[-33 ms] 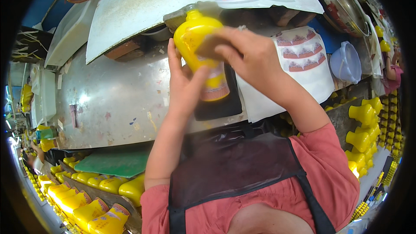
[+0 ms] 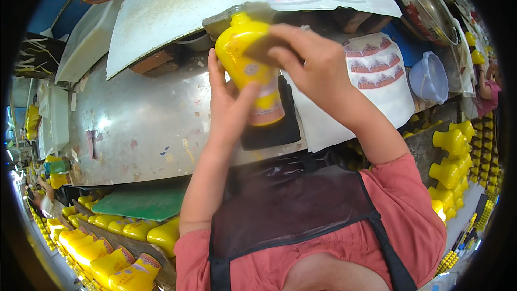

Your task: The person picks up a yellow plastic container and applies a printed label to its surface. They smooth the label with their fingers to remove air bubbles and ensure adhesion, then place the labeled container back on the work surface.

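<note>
A yellow plastic bottle (image 2: pixel 242 56) is held up over the metal worktable (image 2: pixel 140 124), its neck pointing away from me. My left hand (image 2: pixel 226 105) grips it from below and from the left, thumb along its side. A red and white label wraps the bottle's near end. My right hand (image 2: pixel 312 64) comes in from the right and presses a small brownish pad (image 2: pixel 264 48) against the bottle's upper side. Under the bottle a black square mat (image 2: pixel 274 129) lies on the table.
Sheets of red and white labels (image 2: pixel 377 64) lie to the right, beside a pale plastic bowl (image 2: pixel 429 78). Several yellow bottles fill a row at the lower left (image 2: pixel 107 248) and stand at the right (image 2: pixel 449 156). A green board (image 2: pixel 140 202) sits near the table's front edge.
</note>
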